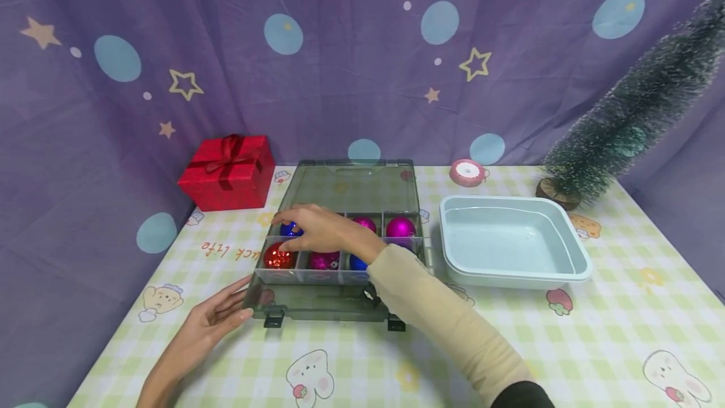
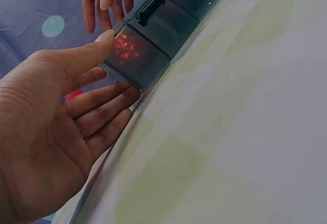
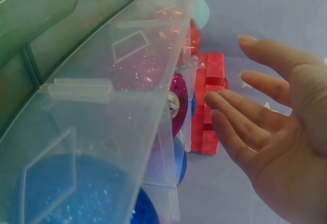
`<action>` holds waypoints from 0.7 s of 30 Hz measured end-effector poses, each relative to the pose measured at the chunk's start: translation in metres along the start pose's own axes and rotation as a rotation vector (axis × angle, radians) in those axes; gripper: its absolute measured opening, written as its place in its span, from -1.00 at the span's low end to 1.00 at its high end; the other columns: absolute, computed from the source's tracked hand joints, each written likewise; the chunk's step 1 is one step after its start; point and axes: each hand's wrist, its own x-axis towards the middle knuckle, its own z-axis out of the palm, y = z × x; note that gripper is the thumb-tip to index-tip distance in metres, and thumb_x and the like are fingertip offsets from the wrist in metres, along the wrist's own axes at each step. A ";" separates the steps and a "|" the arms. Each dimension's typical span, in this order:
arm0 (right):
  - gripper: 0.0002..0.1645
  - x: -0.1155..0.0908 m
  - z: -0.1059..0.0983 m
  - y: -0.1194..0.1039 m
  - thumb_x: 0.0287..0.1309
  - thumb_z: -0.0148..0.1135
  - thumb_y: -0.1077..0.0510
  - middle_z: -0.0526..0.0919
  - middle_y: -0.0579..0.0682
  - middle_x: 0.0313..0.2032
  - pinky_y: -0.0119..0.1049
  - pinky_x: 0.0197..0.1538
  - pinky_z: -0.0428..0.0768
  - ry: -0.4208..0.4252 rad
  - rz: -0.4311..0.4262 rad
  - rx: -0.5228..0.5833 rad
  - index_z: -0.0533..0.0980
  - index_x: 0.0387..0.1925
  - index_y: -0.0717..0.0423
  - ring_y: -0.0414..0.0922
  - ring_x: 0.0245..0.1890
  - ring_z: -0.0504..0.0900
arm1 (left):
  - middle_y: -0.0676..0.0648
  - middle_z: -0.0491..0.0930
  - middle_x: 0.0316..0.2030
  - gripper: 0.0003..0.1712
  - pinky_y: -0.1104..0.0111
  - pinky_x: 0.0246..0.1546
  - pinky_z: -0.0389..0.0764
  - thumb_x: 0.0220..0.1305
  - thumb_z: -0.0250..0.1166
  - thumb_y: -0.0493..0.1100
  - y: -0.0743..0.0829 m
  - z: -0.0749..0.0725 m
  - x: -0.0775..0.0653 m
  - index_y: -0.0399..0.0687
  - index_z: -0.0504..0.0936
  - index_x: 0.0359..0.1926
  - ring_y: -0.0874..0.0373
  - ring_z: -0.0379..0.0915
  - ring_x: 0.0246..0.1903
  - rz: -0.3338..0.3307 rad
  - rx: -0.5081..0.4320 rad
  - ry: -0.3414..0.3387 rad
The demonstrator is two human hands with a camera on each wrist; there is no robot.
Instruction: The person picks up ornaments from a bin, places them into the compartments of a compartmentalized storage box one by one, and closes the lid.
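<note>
A grey see-through case (image 1: 325,306) lies open on the table, its lid (image 1: 357,186) tipped back. Glittery balls sit in its clear compartments: a red ball (image 1: 276,259) at front left, a blue ball (image 1: 291,230) behind it, and magenta balls, one of them (image 1: 401,227) at back right. My right hand (image 1: 320,230) is over the left compartments, fingers loosely spread and holding nothing; it hides part of the back row. At the case's front left corner is my left hand (image 1: 201,329), its thumb (image 2: 89,55) against the corner edge and its fingers fairly straight beside it.
Right of the case stands a pale blue basin (image 1: 515,279). A red gift box (image 1: 226,175) sits at back left, a ribbon roll (image 1: 467,172) at the back. A small frosted tree (image 1: 623,124) leans at the far right. A checked cloth (image 1: 453,364) covers the table before a purple curtain (image 1: 351,80).
</note>
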 end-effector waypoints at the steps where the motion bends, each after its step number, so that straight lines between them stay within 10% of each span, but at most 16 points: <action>1: -0.36 -0.001 -0.001 0.000 0.43 0.33 0.02 0.55 0.10 0.27 -0.34 0.12 0.59 -0.004 0.001 0.008 0.44 0.43 0.10 -0.07 0.14 0.61 | -0.35 0.44 0.35 -0.28 0.49 0.04 0.56 0.51 0.30 -0.11 0.000 0.000 0.000 -0.18 0.28 0.56 0.49 0.43 0.15 0.000 0.002 0.000; 21: -0.41 -0.047 -0.049 0.033 0.44 0.32 0.03 0.60 0.15 0.23 -0.26 0.08 0.65 0.100 0.083 0.106 0.47 0.39 0.15 -0.03 0.08 0.67 | -0.37 0.43 0.35 -0.29 0.50 0.05 0.54 0.52 0.29 -0.12 0.001 -0.002 0.000 -0.18 0.28 0.56 0.49 0.44 0.15 0.026 0.017 -0.021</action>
